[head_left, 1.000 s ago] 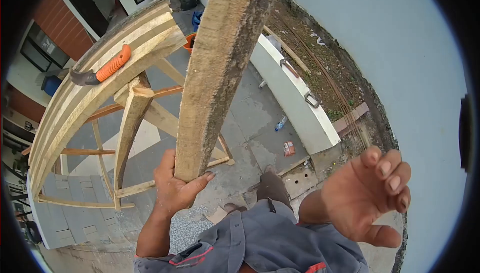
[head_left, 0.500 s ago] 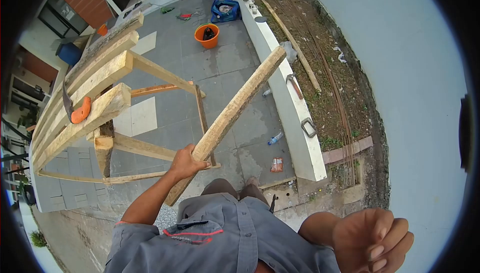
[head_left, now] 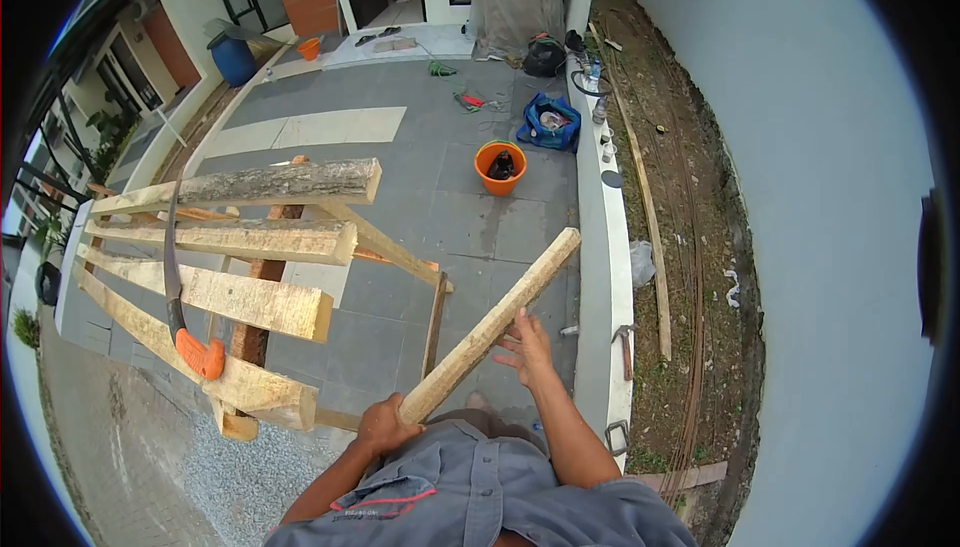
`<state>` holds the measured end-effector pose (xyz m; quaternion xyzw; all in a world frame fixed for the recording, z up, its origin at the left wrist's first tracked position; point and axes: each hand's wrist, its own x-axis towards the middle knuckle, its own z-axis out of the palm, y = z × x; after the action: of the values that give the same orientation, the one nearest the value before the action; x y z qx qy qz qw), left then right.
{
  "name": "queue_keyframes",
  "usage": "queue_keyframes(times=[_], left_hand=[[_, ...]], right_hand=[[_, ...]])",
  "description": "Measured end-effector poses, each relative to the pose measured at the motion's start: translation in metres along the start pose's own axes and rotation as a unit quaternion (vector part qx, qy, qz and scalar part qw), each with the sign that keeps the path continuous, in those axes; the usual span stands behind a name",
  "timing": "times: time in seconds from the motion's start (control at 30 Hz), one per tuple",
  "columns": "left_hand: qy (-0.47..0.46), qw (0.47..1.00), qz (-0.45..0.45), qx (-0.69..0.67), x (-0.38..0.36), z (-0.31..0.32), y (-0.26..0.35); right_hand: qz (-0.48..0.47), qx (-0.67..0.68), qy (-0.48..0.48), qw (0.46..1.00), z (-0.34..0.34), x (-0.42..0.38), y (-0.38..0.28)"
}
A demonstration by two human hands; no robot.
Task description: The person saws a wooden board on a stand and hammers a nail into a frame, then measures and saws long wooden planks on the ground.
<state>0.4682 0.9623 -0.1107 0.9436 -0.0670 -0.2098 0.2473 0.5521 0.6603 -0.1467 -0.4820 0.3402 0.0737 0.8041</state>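
A rough wooden post point(head_left: 490, 325) slants up and to the right in front of my body. My left hand point(head_left: 388, 425) is closed around its lower part. Close against the post's right side, my right hand point(head_left: 527, 349) has its fingers spread, with the fingertips right at the wood's edge. To the left, several long timber beams point(head_left: 255, 299) rest side by side on a wooden trestle point(head_left: 437, 327). A curved pruning saw point(head_left: 200, 352) with an orange handle lies across these beams.
A low white wall point(head_left: 594, 297) runs along the right, with a hammer point(head_left: 626, 347) and a metal clamp point(head_left: 617, 437) on it. Farther off on the grey tiles stand an orange bucket point(head_left: 500, 169) and a blue bag point(head_left: 550, 122). Gravel point(head_left: 245, 477) lies at lower left.
My right hand has come up from the lower right to beside the post. The post's upper end is lower in view, and my view has turned toward the house. My left hand keeps its grip.
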Motion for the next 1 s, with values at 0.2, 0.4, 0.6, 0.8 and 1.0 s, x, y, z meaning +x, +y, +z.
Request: queue_keyframes(times=[0.2, 0.4, 0.6, 0.8, 1.0], left_hand=[[0.064, 0.996, -0.056, -0.019, 0.04, -0.009, 0.025], [0.068, 0.982, -0.14, -0.103, 0.137, -0.036, 0.082], [0.034, 0.942, -0.139, -0.304, 0.221, -0.036, 0.098], [0.121, 0.919, -0.251, -0.28, 0.263, -0.027, 0.092], [0.089, 0.898, -0.349, -0.251, 0.336, -0.017, 0.066]], right_hand=[[-0.034, -0.08, -0.081, 0.993, 0.054, 0.057, -0.044], [-0.075, -0.104, -0.188, 0.974, 0.108, 0.107, -0.081], [-0.124, -0.183, -0.336, 0.916, 0.135, 0.177, -0.121], [-0.151, -0.477, -0.345, 0.794, 0.097, 0.326, -0.167], [-0.081, -0.569, -0.127, 0.808, -0.004, 0.49, -0.189]])
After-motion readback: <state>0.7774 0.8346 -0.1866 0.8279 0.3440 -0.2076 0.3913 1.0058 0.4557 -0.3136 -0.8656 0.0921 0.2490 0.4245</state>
